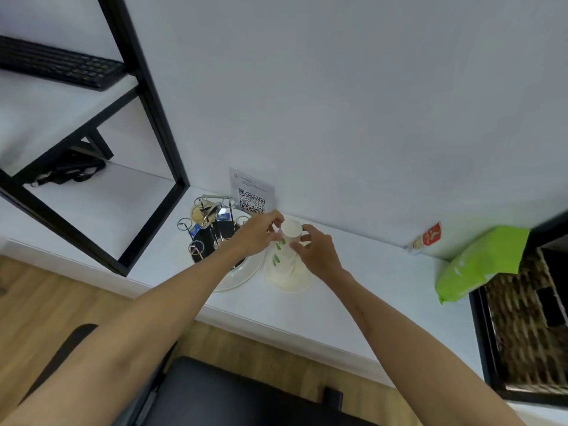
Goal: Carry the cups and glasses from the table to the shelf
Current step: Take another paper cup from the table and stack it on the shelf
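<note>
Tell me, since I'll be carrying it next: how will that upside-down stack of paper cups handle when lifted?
The stack of paper cups probably weighs little. Thin paper walls could dent, so the left hand and right hand should squeeze lightly. Lifting only the top cup may pull it free, leaving the rest behind.

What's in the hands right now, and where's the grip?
Both hands, left hand and right hand, pinch the top cup of an upside-down paper cup stack, near its upturned base.
</note>
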